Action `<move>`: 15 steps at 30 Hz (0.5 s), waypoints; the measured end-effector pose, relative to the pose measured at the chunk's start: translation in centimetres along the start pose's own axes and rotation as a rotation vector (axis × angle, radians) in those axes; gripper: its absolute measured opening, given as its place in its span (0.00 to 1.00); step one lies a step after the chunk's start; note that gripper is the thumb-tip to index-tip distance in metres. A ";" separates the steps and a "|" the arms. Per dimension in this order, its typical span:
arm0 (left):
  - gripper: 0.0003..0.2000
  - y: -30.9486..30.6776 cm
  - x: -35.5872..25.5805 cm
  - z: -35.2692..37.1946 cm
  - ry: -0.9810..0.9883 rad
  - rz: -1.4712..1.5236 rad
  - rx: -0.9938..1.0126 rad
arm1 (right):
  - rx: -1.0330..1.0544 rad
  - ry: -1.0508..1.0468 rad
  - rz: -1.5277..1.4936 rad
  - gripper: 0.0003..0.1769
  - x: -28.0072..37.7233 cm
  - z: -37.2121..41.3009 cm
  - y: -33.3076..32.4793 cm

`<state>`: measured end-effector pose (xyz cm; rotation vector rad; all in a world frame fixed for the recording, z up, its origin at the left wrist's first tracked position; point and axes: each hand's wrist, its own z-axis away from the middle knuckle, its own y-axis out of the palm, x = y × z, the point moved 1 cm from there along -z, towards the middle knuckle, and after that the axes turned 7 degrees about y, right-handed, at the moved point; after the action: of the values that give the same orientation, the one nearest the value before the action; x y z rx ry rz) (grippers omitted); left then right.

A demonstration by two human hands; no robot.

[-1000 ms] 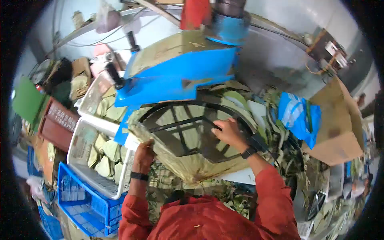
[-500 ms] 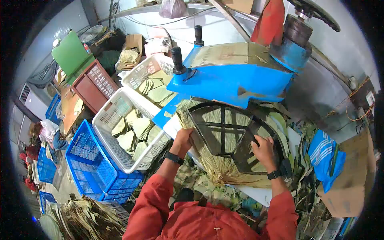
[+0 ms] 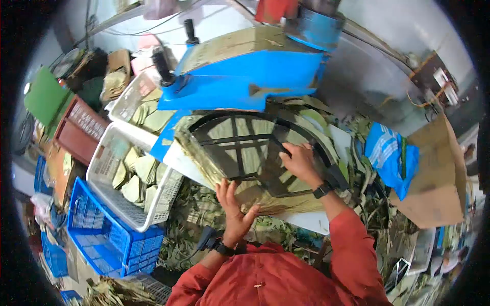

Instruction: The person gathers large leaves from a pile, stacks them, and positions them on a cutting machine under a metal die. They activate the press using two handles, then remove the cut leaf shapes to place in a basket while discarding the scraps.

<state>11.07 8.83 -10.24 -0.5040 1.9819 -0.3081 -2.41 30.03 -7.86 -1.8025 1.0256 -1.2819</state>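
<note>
**Two hands on one leaf stack, frame on top**

Both hands are at the stack of dried leaves (image 3: 278,203), which lies on the white board (image 3: 306,222) directly ahead of us, under the overhang of the blue press (image 3: 245,84).

- A black metal frame (image 3: 239,149) rests flat on the stack. Its long axis runs crosswise, from far-left to near-right.
- Right hand (image 3: 300,162): palm down on the right part of the frame, fingers only slightly bent. As far as we can see, they are not wrapped round a bar.
- Left hand (image 3: 234,204): open, fingers spread. It touches the near edge of the stack just below the frame's near rim and grips nothing.
- Relation noted: the right hand is the one on the frame. The left is nearer the body, beside the frame, not on it. The frame's left end stands free of both hands.
- Off to the left, well apart, is a white basket (image 3: 102,164) of cut leaf pieces, with a blue crate (image 3: 97,232) below it.
</note>
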 end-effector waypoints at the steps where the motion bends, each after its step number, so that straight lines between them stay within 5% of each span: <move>1: 0.39 0.1 0.1 -0.1 0.001 0.004 -0.005 | -0.003 0.006 0.031 0.16 0.2 0.1 -0.2; 9: 0.39 -0.4 1.2 -0.4 0.022 -0.011 0.098 | -0.006 0.059 0.029 0.17 1.6 0.7 -0.8; 14: 0.34 -8.5 4.6 -3.0 0.106 0.217 0.345 | -0.082 -0.017 0.108 0.18 1.8 1.0 -1.1; 15: 0.31 -10.6 6.7 -4.4 -0.055 0.240 0.278 | -0.137 -0.014 0.125 0.19 4.0 1.7 -2.1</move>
<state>6.78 -3.71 -9.06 -0.0947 1.8850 -0.4057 0.45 27.57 -4.90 -1.8144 1.2241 -1.1462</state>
